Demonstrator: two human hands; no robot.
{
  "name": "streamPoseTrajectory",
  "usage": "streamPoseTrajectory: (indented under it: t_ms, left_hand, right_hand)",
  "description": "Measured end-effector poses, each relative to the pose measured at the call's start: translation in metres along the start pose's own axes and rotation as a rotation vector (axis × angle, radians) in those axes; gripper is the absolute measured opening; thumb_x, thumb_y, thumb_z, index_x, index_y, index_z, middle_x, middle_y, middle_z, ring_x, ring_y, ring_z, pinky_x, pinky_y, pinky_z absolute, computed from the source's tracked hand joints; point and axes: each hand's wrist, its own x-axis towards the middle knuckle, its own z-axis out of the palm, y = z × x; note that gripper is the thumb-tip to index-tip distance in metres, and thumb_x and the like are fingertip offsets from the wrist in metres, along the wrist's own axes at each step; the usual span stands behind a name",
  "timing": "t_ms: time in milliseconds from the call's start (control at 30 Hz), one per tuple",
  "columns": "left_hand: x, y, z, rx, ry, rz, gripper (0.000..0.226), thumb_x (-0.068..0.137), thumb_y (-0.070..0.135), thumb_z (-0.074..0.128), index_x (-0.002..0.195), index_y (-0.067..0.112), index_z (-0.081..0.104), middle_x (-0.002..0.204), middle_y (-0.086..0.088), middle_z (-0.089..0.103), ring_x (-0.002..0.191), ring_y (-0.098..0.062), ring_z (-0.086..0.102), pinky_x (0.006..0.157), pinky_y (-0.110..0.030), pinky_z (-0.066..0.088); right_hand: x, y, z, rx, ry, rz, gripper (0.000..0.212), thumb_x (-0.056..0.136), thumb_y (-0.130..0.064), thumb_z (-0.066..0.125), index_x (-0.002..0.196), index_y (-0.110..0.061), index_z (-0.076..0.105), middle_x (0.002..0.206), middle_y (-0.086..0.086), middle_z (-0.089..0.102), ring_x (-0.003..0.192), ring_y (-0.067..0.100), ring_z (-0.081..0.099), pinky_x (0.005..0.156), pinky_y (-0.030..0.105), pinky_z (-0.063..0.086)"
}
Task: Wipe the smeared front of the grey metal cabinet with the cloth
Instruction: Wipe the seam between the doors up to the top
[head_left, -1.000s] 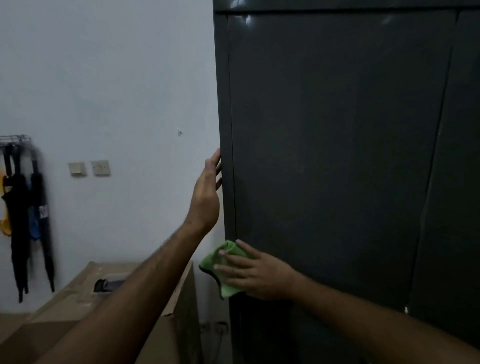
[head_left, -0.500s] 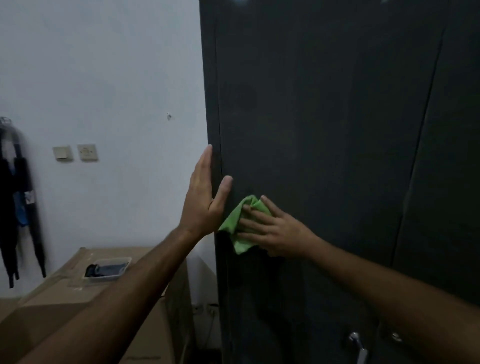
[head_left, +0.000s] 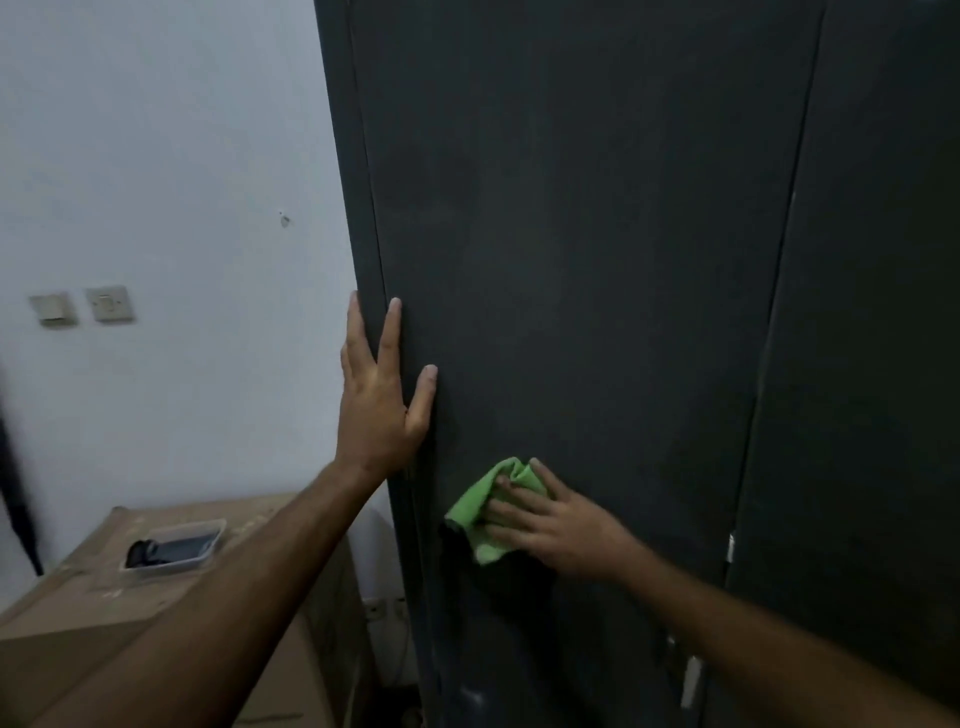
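The tall grey metal cabinet (head_left: 597, 260) fills the view from twelve round to five o'clock, its dark door front running top to bottom with a seam to a second door at three o'clock. The pale plastered wall (head_left: 156, 156) takes the nine to eleven o'clock side, carrying two small switch plates (head_left: 83, 305). At seven o'clock stands a brown cardboard box (head_left: 78, 613) with a shallow clear tray (head_left: 174, 545) lying on its top.

The left hand (head_left: 376, 405) lies flat against the cabinet's left edge near the centre, fingers straight and spread, bracing and holding nothing. The right hand (head_left: 550, 519), at about six o'clock, presses the crumpled green cloth (head_left: 480, 512) against the door front with extended fingers, the cloth sticking out to the left of them.

Wiping looks under way on the lower left of the door. Whether the panel above is already clean is hard to tell in the dim light; faint hazy patches there suggest much of the front remains.
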Motion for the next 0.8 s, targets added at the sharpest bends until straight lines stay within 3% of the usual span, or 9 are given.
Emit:
streamPoseTrajectory:
  t_ms: [67, 133, 267, 333, 433, 500, 600, 667, 800]
  left_hand:
    - [0.0, -0.01, -0.005, 0.025, -0.039, 0.034, 0.085, 0.102, 0.045, 0.059, 0.166, 0.037, 0.004, 0.174, 0.0, -0.013, 0.161, -0.026, 0.007, 0.12, -0.043, 0.028]
    - [0.0, -0.014, -0.004, 0.036, -0.047, 0.061, 0.087, 0.103, 0.046, 0.059, 0.166, 0.037, 0.001, 0.174, 0.0, -0.016, 0.161, -0.024, 0.005, 0.12, -0.043, 0.027]
    - [-0.001, -0.008, 0.006, 0.027, -0.002, 0.035, 0.086, 0.104, 0.044, 0.054, 0.166, 0.032, -0.003, 0.173, -0.009, -0.016, 0.16, -0.015, -0.008, 0.125, -0.041, 0.016]
    - [-0.001, -0.007, 0.006, 0.025, 0.011, 0.046, 0.084, 0.104, 0.043, 0.054, 0.167, 0.03, -0.001, 0.173, -0.012, -0.014, 0.16, -0.015, -0.009, 0.127, -0.041, 0.015]
    - [-0.003, -0.008, 0.0, -0.009, -0.006, 0.056, 0.081, 0.103, 0.043, 0.055, 0.167, 0.03, 0.008, 0.173, -0.011, -0.01, 0.161, -0.018, -0.004, 0.128, -0.043, 0.017]
    - [-0.008, -0.006, -0.004, -0.002, -0.011, 0.039, 0.078, 0.101, 0.043, 0.059, 0.165, 0.029, 0.017, 0.174, -0.011, -0.005, 0.162, -0.025, 0.003, 0.128, -0.05, 0.021]
    - [-0.029, 0.0, -0.008, 0.083, 0.029, 0.074, 0.063, 0.095, 0.035, 0.067, 0.151, 0.019, 0.042, 0.17, -0.015, 0.013, 0.158, -0.032, 0.015, 0.125, -0.057, 0.022]
    - [-0.044, 0.005, -0.012, 0.11, 0.07, 0.132, 0.047, 0.094, 0.034, 0.065, 0.136, 0.016, 0.054, 0.158, -0.012, 0.032, 0.148, -0.031, 0.033, 0.121, -0.051, 0.027]
    - [-0.057, 0.018, -0.029, -0.155, -0.104, 0.122, 0.023, 0.103, 0.039, 0.052, 0.109, 0.019, 0.063, 0.109, 0.006, 0.061, 0.1, -0.016, 0.059, 0.085, -0.044, 0.05]
  right_hand:
    - [-0.015, 0.05, -0.009, -0.026, 0.093, 0.051, 0.046, 0.092, -0.028, 0.055, 0.136, -0.021, 0.062, 0.145, 0.008, 0.06, 0.146, 0.036, 0.038, 0.118, 0.068, 0.015]
    - [-0.014, 0.096, -0.023, -0.036, 0.189, 0.403, 0.045, 0.096, -0.024, 0.05, 0.14, -0.015, 0.054, 0.141, 0.017, 0.061, 0.146, 0.043, 0.036, 0.119, 0.07, 0.016]
    - [0.063, 0.102, -0.046, 0.002, 0.287, 1.14, 0.064, 0.101, -0.033, 0.044, 0.161, -0.017, 0.027, 0.167, 0.019, 0.022, 0.153, 0.049, 0.016, 0.12, 0.073, 0.007]
    - [0.086, 0.074, -0.04, 0.041, 0.305, 0.972, 0.067, 0.098, -0.031, 0.049, 0.16, -0.018, 0.029, 0.168, 0.018, 0.019, 0.153, 0.05, 0.013, 0.119, 0.075, 0.006]
    - [0.069, 0.032, -0.027, 0.116, 0.156, 0.346, 0.054, 0.094, -0.023, 0.059, 0.147, -0.024, 0.052, 0.162, 0.01, 0.038, 0.155, 0.044, 0.017, 0.12, 0.073, 0.008]
    - [0.058, 0.024, -0.037, 0.182, 0.044, 0.2, 0.04, 0.094, -0.021, 0.059, 0.134, -0.022, 0.061, 0.154, 0.004, 0.05, 0.154, 0.038, 0.023, 0.123, 0.068, 0.01]
    - [0.062, 0.025, -0.064, 0.4, 0.03, 0.267, 0.037, 0.093, -0.017, 0.052, 0.128, -0.021, 0.064, 0.146, 0.0, 0.057, 0.151, 0.025, 0.034, 0.125, 0.06, 0.018]
    - [0.066, 0.029, -0.086, 0.628, 0.106, 0.446, 0.038, 0.09, -0.016, 0.048, 0.124, -0.022, 0.065, 0.14, -0.001, 0.058, 0.141, 0.02, 0.045, 0.118, 0.056, 0.032]
    - [0.086, 0.039, -0.126, 1.002, 0.251, 0.819, 0.033, 0.088, -0.014, 0.054, 0.108, -0.034, 0.072, 0.11, -0.013, 0.053, 0.109, 0.011, 0.05, 0.099, 0.044, 0.04]
